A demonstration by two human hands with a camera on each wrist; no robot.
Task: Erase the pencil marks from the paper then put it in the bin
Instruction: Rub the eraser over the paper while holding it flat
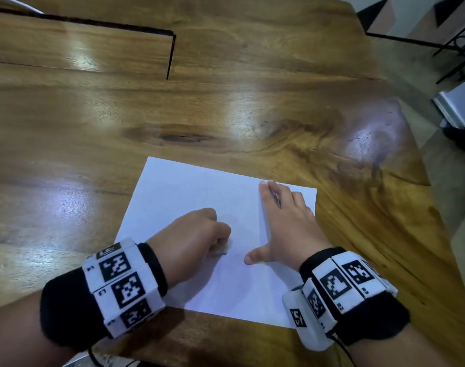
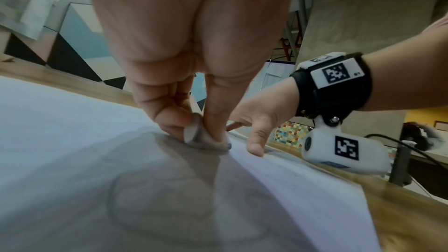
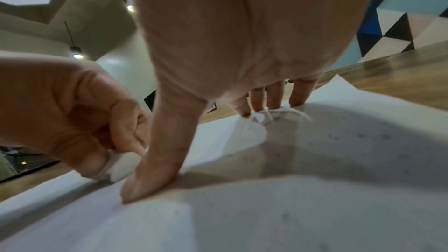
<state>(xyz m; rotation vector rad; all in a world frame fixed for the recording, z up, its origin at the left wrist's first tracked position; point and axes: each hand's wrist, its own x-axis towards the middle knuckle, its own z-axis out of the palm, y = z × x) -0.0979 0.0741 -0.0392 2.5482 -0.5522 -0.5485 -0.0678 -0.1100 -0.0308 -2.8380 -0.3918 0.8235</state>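
Note:
A white sheet of paper (image 1: 199, 197) lies flat on the wooden table (image 1: 226, 88), near its front right corner. My left hand (image 1: 197, 234) pinches a small white eraser (image 1: 223, 249) between thumb and fingers and presses it on the middle of the sheet. The left wrist view shows the eraser (image 2: 191, 131) touching the paper (image 2: 72, 141), and faint pencil lines run beside it. My right hand (image 1: 284, 221) lies flat with spread fingers on the sheet's right part, thumb (image 3: 155, 170) and fingertips (image 3: 298, 95) pressing the paper (image 3: 315, 179) down.
The table's right edge (image 1: 422, 181) runs close to the sheet, with floor, a black metal frame (image 1: 456, 49) and a white appliance (image 1: 459, 107) beyond. A dark slot (image 1: 170, 56) cuts the tabletop at the back. Eraser crumbs dot the paper in the right wrist view.

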